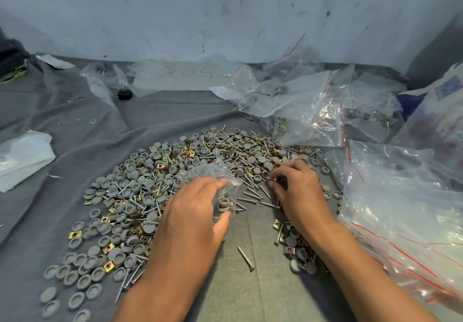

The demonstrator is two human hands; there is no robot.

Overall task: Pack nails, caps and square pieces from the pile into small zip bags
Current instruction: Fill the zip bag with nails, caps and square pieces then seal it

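Gripping a small clear plastic zip bag (216,186) holding grey round caps, the left hand (198,211) hovers over the pile of grey caps, silver nails and brass square pieces (155,191). Just right of the bag, the right hand (295,186) pinches nails from the pile.

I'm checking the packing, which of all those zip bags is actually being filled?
The small clear bag held in the left hand, grey caps inside; the rest lie untouched on the cloth.
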